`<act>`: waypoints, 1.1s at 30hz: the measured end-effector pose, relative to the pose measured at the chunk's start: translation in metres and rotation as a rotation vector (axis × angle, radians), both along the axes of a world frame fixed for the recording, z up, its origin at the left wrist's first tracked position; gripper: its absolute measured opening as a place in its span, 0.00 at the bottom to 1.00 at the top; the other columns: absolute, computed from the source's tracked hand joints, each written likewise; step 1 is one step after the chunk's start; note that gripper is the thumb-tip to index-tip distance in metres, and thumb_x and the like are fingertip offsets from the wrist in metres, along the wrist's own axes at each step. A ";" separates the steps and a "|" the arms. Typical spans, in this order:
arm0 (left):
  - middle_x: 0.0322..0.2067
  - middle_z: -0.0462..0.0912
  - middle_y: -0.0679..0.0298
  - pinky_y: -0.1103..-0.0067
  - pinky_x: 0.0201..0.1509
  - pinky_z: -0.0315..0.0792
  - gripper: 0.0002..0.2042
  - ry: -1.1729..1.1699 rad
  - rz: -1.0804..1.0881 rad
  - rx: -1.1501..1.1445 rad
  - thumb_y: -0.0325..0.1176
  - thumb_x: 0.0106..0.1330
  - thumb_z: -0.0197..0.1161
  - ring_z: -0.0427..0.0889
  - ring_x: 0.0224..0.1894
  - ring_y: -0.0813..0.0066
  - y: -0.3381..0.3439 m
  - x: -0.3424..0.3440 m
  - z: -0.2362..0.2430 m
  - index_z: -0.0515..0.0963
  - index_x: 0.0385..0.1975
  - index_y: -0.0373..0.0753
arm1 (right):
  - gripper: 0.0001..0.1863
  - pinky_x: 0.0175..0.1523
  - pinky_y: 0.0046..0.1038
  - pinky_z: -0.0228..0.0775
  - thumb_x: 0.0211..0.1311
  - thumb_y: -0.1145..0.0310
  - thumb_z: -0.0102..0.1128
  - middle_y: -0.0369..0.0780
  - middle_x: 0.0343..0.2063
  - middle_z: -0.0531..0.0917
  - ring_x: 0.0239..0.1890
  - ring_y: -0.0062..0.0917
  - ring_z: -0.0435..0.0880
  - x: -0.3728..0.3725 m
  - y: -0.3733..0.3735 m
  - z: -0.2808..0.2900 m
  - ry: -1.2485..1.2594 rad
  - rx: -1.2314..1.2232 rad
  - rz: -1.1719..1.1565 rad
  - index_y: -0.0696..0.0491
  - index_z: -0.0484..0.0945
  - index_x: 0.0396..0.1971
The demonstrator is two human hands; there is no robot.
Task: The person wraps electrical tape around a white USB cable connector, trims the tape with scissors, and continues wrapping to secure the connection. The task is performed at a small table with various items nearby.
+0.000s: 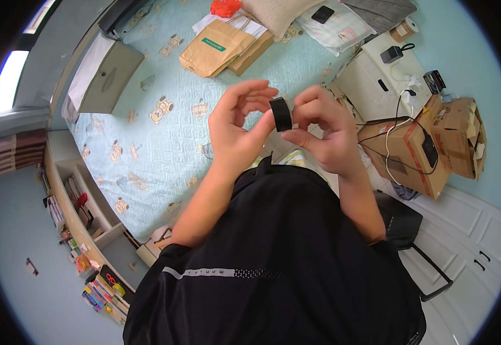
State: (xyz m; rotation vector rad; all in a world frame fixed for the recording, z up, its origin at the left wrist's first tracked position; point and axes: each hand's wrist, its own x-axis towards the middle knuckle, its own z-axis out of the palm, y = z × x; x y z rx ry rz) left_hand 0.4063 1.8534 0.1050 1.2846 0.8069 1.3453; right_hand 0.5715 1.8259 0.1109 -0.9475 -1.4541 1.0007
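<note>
In front of my chest I hold a roll of black tape, with its broad outer band facing me. My left hand has its thumb against the roll's left side, and its other fingers curl above and behind. From the right, my right hand pinches the roll's edge with bent fingers and thumb. The roll stays up between both hands, off any surface. Its far side is hidden.
Ahead is a bed with a light blue quilt. On it lie a brown paper bag and a grey box. To the right are a white cabinet, cardboard boxes with cables, and a black chair.
</note>
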 end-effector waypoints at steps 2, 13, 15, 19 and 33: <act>0.44 0.80 0.52 0.79 0.51 0.73 0.17 -0.091 -0.256 -0.191 0.23 0.61 0.60 0.80 0.47 0.71 0.001 -0.011 -0.005 0.72 0.51 0.26 | 0.13 0.28 0.17 0.64 0.41 0.76 0.75 0.33 0.30 0.75 0.23 0.13 0.72 0.003 -0.001 0.000 -0.041 0.122 -0.016 0.53 0.81 0.29; 0.48 0.79 0.52 0.76 0.55 0.74 0.32 -0.160 -0.373 -0.230 0.22 0.49 0.74 0.80 0.48 0.72 -0.008 -0.006 0.015 0.68 0.56 0.26 | 0.15 0.28 0.20 0.66 0.39 0.80 0.72 0.36 0.30 0.76 0.24 0.20 0.74 0.011 0.001 0.006 -0.379 0.427 -0.135 0.52 0.82 0.31; 0.48 0.79 0.52 0.76 0.55 0.74 0.35 -0.060 -0.289 -0.072 0.22 0.45 0.77 0.80 0.49 0.71 -0.010 -0.004 0.016 0.68 0.56 0.26 | 0.14 0.29 0.20 0.65 0.42 0.78 0.70 0.37 0.30 0.77 0.24 0.20 0.73 0.012 -0.005 0.013 -0.248 0.263 -0.108 0.53 0.80 0.32; 0.47 0.80 0.53 0.76 0.54 0.73 0.35 0.115 -0.191 0.223 0.21 0.41 0.77 0.80 0.48 0.69 -0.013 0.000 0.017 0.71 0.54 0.29 | 0.11 0.30 0.20 0.63 0.48 0.72 0.67 0.38 0.30 0.77 0.23 0.20 0.71 0.013 -0.011 0.018 0.051 0.098 -0.075 0.55 0.77 0.32; 0.55 0.72 0.48 0.70 0.59 0.69 0.35 -0.178 -0.329 0.109 0.18 0.49 0.67 0.76 0.54 0.61 -0.019 0.005 0.013 0.62 0.61 0.29 | 0.11 0.27 0.20 0.63 0.44 0.74 0.71 0.35 0.27 0.76 0.22 0.19 0.71 0.010 -0.019 0.037 -0.187 0.152 -0.048 0.55 0.77 0.26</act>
